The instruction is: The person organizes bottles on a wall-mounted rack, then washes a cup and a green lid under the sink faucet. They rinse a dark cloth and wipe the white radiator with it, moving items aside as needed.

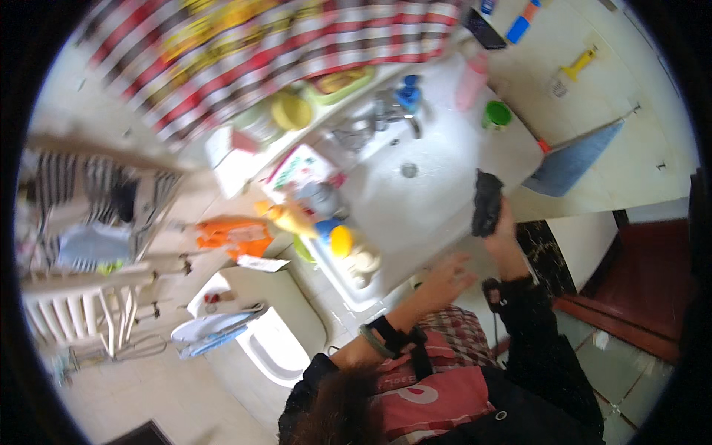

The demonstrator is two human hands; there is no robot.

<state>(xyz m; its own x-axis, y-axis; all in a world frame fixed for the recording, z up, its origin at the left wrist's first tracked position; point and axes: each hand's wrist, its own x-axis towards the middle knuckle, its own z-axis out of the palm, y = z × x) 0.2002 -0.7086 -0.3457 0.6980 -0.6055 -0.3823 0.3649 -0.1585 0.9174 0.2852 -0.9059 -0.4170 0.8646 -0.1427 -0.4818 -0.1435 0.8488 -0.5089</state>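
Note:
A dark, crumpled cloth-like item (487, 203) is gripped in my right hand (503, 228), above the front right rim of a white washbasin (428, 194). My left hand (449, 279) is beside the basin's front edge, fingers spread and slightly bent, holding nothing that shows. Behind the bowl stands a metal faucet (389, 114) with a blue item (409, 94) beside it. A green cup (496, 115) and a pink bottle (471, 80) are on the basin's far right part. Motion blur hides the dark item's exact kind.
Several bottles, one with a yellow cap (341, 241), crowd the basin's left ledge. A toilet (278, 345) with its lid raised is at lower left. A checked curtain (334, 39) hangs behind the basin. A blue-grey cloth (578, 161) hangs on the right wall.

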